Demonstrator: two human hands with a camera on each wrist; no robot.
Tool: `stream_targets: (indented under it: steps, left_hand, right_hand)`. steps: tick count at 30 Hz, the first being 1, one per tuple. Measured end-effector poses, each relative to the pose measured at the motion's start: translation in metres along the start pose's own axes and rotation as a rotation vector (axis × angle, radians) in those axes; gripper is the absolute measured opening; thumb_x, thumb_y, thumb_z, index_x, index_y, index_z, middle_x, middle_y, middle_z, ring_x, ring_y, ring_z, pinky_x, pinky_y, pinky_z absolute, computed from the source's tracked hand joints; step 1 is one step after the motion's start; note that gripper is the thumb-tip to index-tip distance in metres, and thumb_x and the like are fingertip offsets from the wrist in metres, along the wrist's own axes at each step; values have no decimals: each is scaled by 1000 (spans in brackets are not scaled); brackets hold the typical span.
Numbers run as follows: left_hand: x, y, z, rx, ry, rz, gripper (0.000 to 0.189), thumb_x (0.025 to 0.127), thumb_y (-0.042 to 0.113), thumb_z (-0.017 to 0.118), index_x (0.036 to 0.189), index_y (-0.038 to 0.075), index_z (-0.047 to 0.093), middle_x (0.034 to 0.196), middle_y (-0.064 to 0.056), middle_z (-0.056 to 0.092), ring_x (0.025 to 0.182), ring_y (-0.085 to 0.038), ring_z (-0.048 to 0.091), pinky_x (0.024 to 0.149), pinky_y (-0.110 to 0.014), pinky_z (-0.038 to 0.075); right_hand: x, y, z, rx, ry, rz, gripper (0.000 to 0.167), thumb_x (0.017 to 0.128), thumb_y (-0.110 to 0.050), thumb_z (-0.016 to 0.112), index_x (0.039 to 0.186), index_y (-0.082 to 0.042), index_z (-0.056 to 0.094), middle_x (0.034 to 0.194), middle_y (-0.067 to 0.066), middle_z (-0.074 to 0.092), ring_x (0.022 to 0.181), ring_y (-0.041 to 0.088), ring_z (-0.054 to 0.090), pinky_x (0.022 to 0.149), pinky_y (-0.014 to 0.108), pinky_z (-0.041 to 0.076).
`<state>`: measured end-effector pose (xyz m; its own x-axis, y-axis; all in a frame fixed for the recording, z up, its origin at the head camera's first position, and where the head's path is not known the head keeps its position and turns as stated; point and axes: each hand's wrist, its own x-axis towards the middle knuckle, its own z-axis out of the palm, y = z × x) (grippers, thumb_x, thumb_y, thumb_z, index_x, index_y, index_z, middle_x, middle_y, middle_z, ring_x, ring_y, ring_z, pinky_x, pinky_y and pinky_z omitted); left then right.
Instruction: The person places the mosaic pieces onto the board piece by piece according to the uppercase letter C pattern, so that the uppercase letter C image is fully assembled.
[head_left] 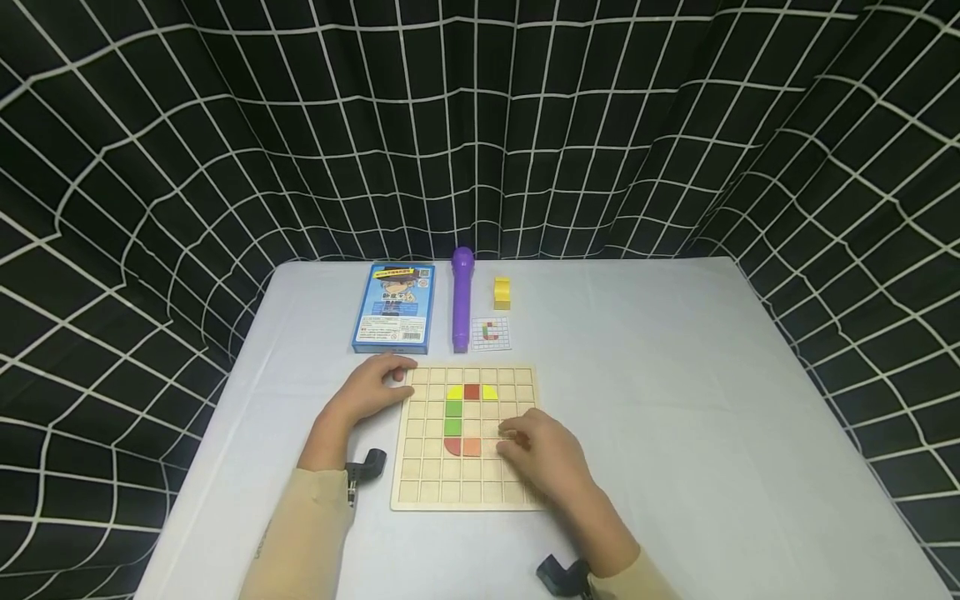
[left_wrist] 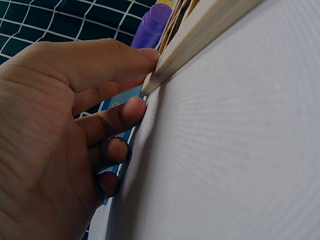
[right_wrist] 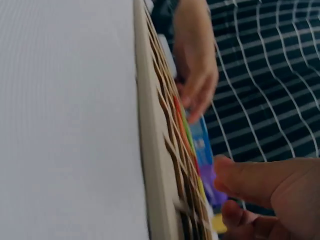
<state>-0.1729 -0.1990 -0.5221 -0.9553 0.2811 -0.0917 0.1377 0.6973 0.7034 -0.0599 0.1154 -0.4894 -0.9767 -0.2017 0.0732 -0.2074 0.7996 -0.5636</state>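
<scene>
A wooden grid board (head_left: 420, 492) lies on the table with coloured tiles in a C-like shape. Along its top run a yellow rounded tile (head_left: 455, 392), a red square (head_left: 472, 392) and another yellow rounded tile (head_left: 490, 392). Two green squares (head_left: 453, 417) go down the left side to a red rounded tile (head_left: 453, 447) and an orange square (head_left: 472, 447). My left hand (head_left: 367, 387) holds the board's far left corner between thumb and index finger. Over the board's right side hovers my right hand (head_left: 551, 454), thumb and index finger apart, nothing visible between them.
Beyond the board lie a blue box (head_left: 392, 308), a purple microphone-shaped stick (head_left: 462, 300), a small pattern card (head_left: 491, 334) and a yellow block (head_left: 502, 293). The white table (head_left: 712, 433) extends to both sides, with a black grid curtain (head_left: 480, 125) behind.
</scene>
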Motion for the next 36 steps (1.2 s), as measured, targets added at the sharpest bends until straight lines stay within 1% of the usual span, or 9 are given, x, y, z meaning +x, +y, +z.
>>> stream_targets:
  steps: [3,5,11,14,16,21,24,31,36]
  left_hand:
    - [0,1,0,-4,-3,-6,49,86,24,79,133,14,68,125,-6,62,120,-28,53,114,-50,37]
    - [0,2,0,-5,-2,-8,49,86,24,79,133,14,68,125,-6,63,119,-29,53,113,-51,37]
    - [-1,0,0,-2,-2,-13,50,86,25,78,134,14,68,128,-7,62,123,-30,53,114,-51,36]
    - [-1,-1,1,2,-2,-9,50,86,25,78,134,14,68,129,-7,62,126,-30,53,115,-51,36]
    - [0,-2,1,2,0,-5,50,86,24,79,133,14,68,126,-6,63,123,-29,53,114,-50,36]
    - [1,-1,1,0,6,2,49,86,25,78,133,14,68,109,-2,61,111,-27,51,110,-50,40]
    - [1,0,1,1,5,9,49,86,26,78,132,14,68,106,-1,59,109,-26,51,109,-50,40]
    - [2,0,0,-1,3,14,49,86,26,78,133,14,68,113,-3,61,113,-27,52,111,-51,39]
    - [2,-2,2,1,3,13,49,86,25,78,133,13,68,108,-3,60,109,-26,51,110,-49,40]
  right_hand:
    - [-3,11,-14,-13,-12,51,12,90,-14,77,102,-15,79,85,-10,57,68,9,47,59,27,43]
    - [-5,19,-23,-23,-43,80,13,90,-6,74,99,-15,78,89,-8,58,70,10,49,62,28,46]
    - [-9,39,-41,2,-229,106,38,81,15,64,95,-18,78,93,-4,56,81,14,50,72,34,46]
    - [-10,45,-45,15,-269,104,41,79,16,65,96,-19,77,94,-5,56,82,16,50,73,35,46]
    - [-10,47,-46,-7,-267,107,38,79,14,68,96,-19,76,94,-6,56,83,16,51,74,36,47]
    - [-9,53,-45,-59,-243,152,25,78,2,81,97,-16,78,90,-6,63,85,17,57,81,43,53]
    - [-9,57,-45,-71,-215,162,23,77,-7,87,97,-13,78,88,-5,66,82,17,59,80,45,54]
    - [-9,63,-42,-126,-138,110,23,76,-26,91,89,-17,76,85,-9,59,74,13,51,67,33,47]
    - [-5,49,-45,-108,-77,19,24,76,-29,91,89,-18,74,90,-10,61,73,12,49,64,31,44]
